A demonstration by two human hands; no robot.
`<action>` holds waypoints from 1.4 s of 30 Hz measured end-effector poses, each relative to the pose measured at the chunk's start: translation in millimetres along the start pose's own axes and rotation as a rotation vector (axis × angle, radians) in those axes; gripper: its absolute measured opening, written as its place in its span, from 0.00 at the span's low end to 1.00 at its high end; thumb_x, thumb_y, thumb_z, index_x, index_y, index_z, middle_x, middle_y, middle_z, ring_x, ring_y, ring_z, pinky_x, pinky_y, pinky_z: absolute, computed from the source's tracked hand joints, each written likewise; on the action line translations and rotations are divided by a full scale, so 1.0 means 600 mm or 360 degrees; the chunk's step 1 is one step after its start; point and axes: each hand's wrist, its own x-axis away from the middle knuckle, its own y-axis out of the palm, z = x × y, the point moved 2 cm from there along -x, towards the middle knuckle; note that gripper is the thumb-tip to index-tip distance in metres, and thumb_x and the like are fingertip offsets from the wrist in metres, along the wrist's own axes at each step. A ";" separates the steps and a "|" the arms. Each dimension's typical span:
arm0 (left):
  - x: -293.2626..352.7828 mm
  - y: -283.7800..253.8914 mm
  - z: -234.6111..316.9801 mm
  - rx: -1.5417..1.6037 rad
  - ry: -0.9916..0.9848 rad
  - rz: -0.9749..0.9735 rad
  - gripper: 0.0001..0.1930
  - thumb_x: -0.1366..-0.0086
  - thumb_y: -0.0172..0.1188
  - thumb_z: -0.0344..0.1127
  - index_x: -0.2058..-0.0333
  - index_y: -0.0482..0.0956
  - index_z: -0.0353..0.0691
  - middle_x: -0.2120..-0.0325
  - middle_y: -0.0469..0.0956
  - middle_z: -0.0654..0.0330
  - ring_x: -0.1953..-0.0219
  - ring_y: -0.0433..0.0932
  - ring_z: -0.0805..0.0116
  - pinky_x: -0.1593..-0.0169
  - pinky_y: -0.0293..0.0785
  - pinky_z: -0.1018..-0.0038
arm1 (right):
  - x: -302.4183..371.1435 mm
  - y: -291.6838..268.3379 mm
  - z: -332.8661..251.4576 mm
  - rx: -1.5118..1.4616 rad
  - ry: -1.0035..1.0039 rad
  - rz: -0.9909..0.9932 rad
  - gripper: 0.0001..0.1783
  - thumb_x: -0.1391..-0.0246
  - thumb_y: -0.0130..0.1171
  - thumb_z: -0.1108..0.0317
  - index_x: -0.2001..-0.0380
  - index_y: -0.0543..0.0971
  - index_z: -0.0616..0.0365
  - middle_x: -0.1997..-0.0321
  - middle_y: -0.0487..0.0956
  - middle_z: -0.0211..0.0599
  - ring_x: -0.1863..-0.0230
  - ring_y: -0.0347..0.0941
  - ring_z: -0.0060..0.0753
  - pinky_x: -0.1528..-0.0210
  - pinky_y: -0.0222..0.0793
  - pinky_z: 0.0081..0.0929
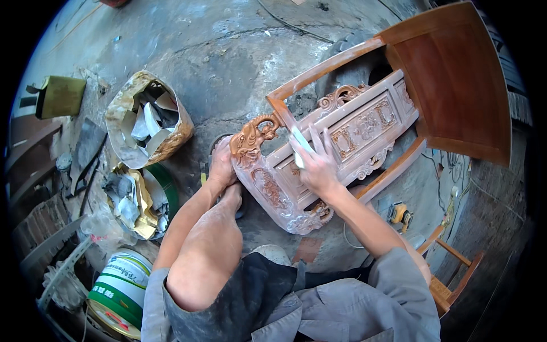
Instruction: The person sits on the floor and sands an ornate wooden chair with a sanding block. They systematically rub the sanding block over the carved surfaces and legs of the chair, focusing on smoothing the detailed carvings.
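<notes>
Wooden chair [369, 130], long axis diagonal, carved end [270, 185] lower left.

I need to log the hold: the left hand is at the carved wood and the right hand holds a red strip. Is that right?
Not quite: the strip in the right hand is white, not red, as the head view shows. The left hand is at the carved wood.

The grey floor [216, 80] under the carved wooden chair [364, 128] was blotched with pale smears. From the worker [330, 313], with twelve straight ahead, I saw a green-and-white bucket [119, 293] at nine, a green bin [169, 183] of scraps at ten, an open, crusted sack [178, 139] towards eleven, a dark cable [288, 24] at twelve and a yellow power tool [400, 214] at two.
</notes>
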 end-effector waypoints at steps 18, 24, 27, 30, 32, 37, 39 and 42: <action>0.009 0.005 -0.005 0.0151 -0.0126 -0.0044 0.21 0.39 0.70 0.32 0.47 0.84 0.38 0.52 0.83 0.55 0.49 0.80 0.57 0.44 0.75 0.62 | 0.001 0.009 -0.068 -0.0194 -0.0194 -0.0151 0.26 0.48 0.60 0.69 0.43 0.82 0.59 0.36 0.81 0.49 0.23 0.62 0.60 0.18 0.42 0.62; -0.001 0.002 0.006 0.0212 -0.0149 0.0014 0.18 0.37 0.70 0.29 0.48 0.85 0.36 0.56 0.84 0.58 0.54 0.81 0.64 0.49 0.76 0.68 | -0.002 -0.008 -0.037 -0.0143 -0.0015 -0.0065 0.26 0.48 0.60 0.73 0.44 0.83 0.60 0.37 0.81 0.56 0.27 0.68 0.60 0.19 0.48 0.61; 0.006 0.005 -0.010 0.0205 -0.0157 -0.0054 0.23 0.41 0.70 0.38 0.46 0.83 0.42 0.46 0.82 0.49 0.41 0.78 0.46 0.39 0.73 0.55 | 0.008 -0.006 -0.041 -0.0678 -0.0025 0.0022 0.27 0.48 0.57 0.76 0.42 0.82 0.61 0.38 0.81 0.57 0.28 0.70 0.58 0.19 0.50 0.56; 0.011 0.010 -0.021 0.0202 -0.0172 -0.0049 0.23 0.41 0.69 0.39 0.47 0.83 0.41 0.46 0.82 0.49 0.41 0.78 0.45 0.39 0.73 0.55 | -0.025 -0.010 -0.020 -0.0373 -0.0080 0.0088 0.30 0.47 0.56 0.76 0.38 0.78 0.63 0.36 0.79 0.57 0.28 0.69 0.57 0.20 0.53 0.54; 0.011 0.009 -0.015 0.0111 -0.0097 -0.0061 0.22 0.40 0.69 0.39 0.47 0.83 0.41 0.46 0.82 0.49 0.41 0.78 0.45 0.39 0.73 0.55 | -0.072 0.012 -0.007 -0.0234 -0.0148 0.0050 0.32 0.48 0.57 0.76 0.37 0.76 0.64 0.34 0.78 0.58 0.26 0.68 0.57 0.20 0.53 0.56; 0.018 0.016 -0.030 0.0152 -0.0187 -0.0043 0.23 0.41 0.70 0.38 0.47 0.83 0.41 0.46 0.82 0.49 0.42 0.78 0.45 0.39 0.74 0.55 | -0.061 0.015 -0.001 -0.0305 -0.0148 0.0012 0.30 0.46 0.56 0.74 0.37 0.77 0.65 0.34 0.78 0.57 0.24 0.64 0.58 0.20 0.49 0.60; 0.012 0.015 -0.022 0.0215 -0.0217 -0.0048 0.23 0.41 0.70 0.38 0.47 0.83 0.42 0.47 0.82 0.49 0.42 0.79 0.44 0.39 0.74 0.55 | -0.060 0.013 0.000 -0.0301 -0.0130 0.0034 0.30 0.45 0.56 0.73 0.37 0.77 0.64 0.36 0.79 0.56 0.24 0.64 0.60 0.20 0.48 0.62; 0.015 0.011 -0.016 0.0204 -0.0211 -0.0060 0.23 0.42 0.71 0.37 0.46 0.83 0.41 0.47 0.82 0.49 0.43 0.79 0.44 0.39 0.74 0.55 | -0.113 0.025 -0.014 -0.0292 -0.0110 0.0079 0.28 0.42 0.55 0.71 0.37 0.78 0.62 0.38 0.81 0.54 0.24 0.63 0.62 0.20 0.46 0.63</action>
